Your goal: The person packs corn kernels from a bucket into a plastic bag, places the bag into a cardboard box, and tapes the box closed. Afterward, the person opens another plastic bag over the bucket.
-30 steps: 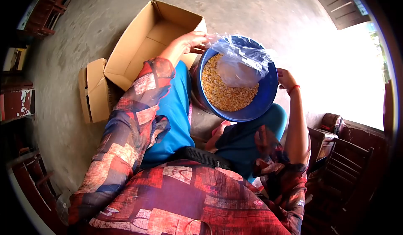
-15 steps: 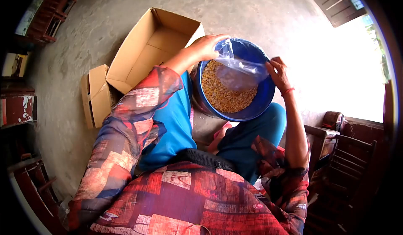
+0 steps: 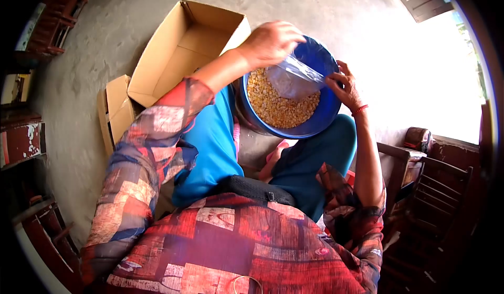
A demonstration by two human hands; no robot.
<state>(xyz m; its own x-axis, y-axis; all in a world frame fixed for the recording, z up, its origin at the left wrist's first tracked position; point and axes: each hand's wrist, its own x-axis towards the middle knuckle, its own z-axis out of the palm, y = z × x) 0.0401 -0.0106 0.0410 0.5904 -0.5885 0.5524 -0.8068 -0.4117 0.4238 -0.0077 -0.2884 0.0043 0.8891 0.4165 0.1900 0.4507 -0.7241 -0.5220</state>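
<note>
A clear plastic bag (image 3: 296, 78) stretches across a blue bucket (image 3: 329, 107) between my hands. Its lower part lies over yellow cracked corn grains (image 3: 278, 110) inside. My left hand (image 3: 273, 43), somewhat blurred, is above the bucket's far left rim with fingers curled at the bag's upper left edge; its exact grip is partly hidden. On the right side, my right hand (image 3: 345, 88) pinches the other end of the bag near the rim. The bucket stands between my knees.
An open cardboard box (image 3: 184, 52) stands left of the bucket, with folded cardboard flaps (image 3: 119, 107) beside it. Wooden furniture (image 3: 428, 189) is at the lower right, and more dark furniture (image 3: 23, 141) lines the left. Concrete floor (image 3: 113, 42) surrounds the box.
My left hand has risen from the bucket's left rim and moved up and right, its fingers more curled. The bag's top edge is drawn narrower. The right hand stays near the right rim.
</note>
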